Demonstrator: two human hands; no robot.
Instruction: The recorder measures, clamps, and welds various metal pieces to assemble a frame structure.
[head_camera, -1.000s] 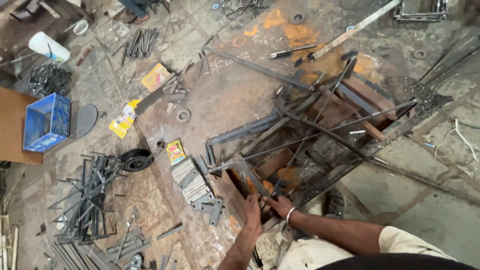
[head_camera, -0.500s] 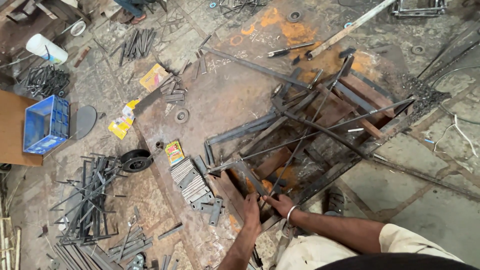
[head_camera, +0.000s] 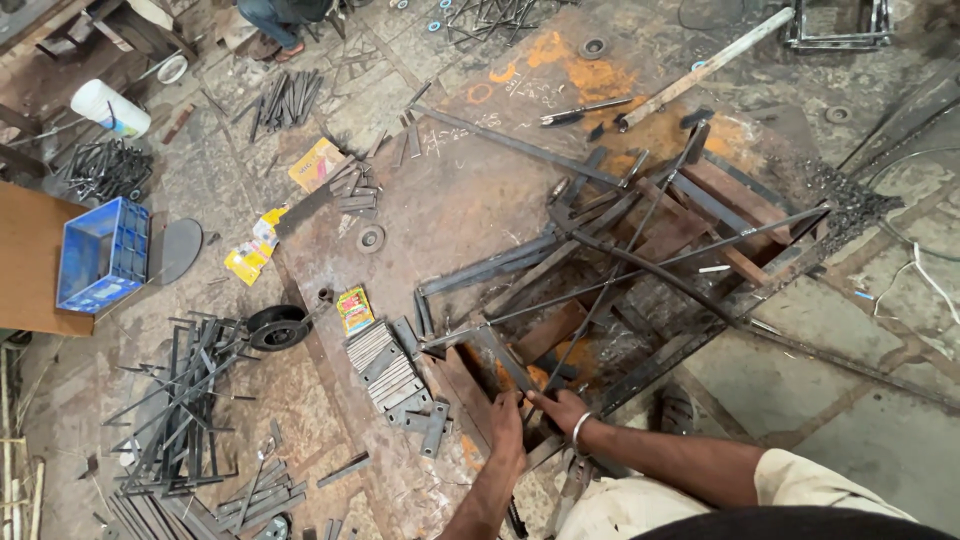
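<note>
My left hand (head_camera: 507, 422) and my right hand (head_camera: 560, 408) meet at the near end of a welded frame of dark metal bars (head_camera: 640, 250) lying on a rusty steel plate (head_camera: 470, 190). Both hands grip a flat metal bar (head_camera: 503, 359) that runs up and left from them. A bangle sits on my right wrist. A thin rod (head_camera: 660, 262) crosses the frame diagonally. Whether the fingers also pinch a smaller piece is hidden.
A stack of short flat strips (head_camera: 385, 375) lies left of my hands. Bent bar frames (head_camera: 185, 400) pile at lower left by a black wheel (head_camera: 275, 327). A blue crate (head_camera: 100, 255), a white bucket (head_camera: 108, 107), yellow packets (head_camera: 255, 250) and a long-handled hammer (head_camera: 700, 70) lie farther off. A person's legs (head_camera: 275, 18) show at the top.
My hands stay on the same bar at the frame's near end; only the view shifts slightly.
</note>
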